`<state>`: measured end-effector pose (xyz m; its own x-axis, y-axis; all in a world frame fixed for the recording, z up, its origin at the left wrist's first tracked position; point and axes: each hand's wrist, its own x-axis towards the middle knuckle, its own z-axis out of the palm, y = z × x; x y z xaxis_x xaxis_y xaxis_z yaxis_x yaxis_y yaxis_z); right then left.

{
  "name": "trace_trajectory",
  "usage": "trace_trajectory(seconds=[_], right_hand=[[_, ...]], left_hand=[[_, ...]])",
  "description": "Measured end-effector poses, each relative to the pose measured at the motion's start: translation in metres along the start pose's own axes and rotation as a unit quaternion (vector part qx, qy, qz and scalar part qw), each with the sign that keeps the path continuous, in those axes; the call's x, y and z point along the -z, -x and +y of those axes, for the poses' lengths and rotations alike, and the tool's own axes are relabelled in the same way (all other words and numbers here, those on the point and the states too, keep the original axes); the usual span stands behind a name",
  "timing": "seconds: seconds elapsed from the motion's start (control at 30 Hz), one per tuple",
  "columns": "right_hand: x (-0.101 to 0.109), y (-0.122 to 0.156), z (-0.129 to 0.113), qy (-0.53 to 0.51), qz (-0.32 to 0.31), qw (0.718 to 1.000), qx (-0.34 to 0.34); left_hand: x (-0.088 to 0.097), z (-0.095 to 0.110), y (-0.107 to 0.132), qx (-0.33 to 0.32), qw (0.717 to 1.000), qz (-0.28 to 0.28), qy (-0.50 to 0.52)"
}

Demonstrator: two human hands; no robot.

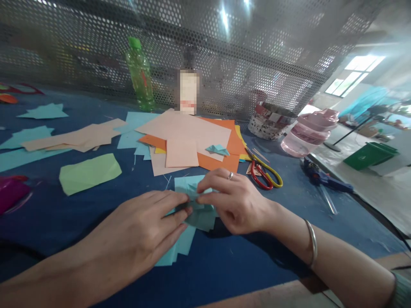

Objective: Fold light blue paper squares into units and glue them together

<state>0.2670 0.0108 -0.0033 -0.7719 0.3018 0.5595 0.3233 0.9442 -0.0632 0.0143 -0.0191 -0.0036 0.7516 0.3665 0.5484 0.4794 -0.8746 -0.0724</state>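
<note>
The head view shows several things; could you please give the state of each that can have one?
Left hand: fingertips on blue paper
Right hand: fingers bent, touching blue paper
Blue paper: partly folded
Small blue piece: folded
Green bottle: upright, capped
Pink bottle: standing
Wrapped container: upright, open-topped
Scissors: lying down, blade opening unclear
Glue gun: lying down
Light-green sheet: unfolded
</note>
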Motion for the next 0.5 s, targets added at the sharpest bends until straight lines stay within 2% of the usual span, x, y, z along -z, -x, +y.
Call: trace_trajectory(seconds=[0.1, 0.2, 0.33, 0.5], right_hand=[[0.001, 0.001, 0.007, -0.039, -0.030, 0.997, -0.066], [0.001, 0.001, 0.011, -0.063, -0.074, 0.991, -0.095], [0.004, 0.000, 0.013, -0.085, -0.082, 0.987, -0.109], [0.005, 0.001, 0.015, -0.087, -0.081, 0.987, -0.113]], left_hand=[[0.000, -0.002, 0.002, -0.003, 1.000, 0.001, 0.003], [-0.001, -0.004, 0.005, 0.001, 1.000, -0.004, 0.021], [-0.002, -0.006, 0.007, 0.007, 0.999, -0.004, 0.033], [0.000, -0.009, 0.009, 0.020, 0.999, 0.024, 0.015]])
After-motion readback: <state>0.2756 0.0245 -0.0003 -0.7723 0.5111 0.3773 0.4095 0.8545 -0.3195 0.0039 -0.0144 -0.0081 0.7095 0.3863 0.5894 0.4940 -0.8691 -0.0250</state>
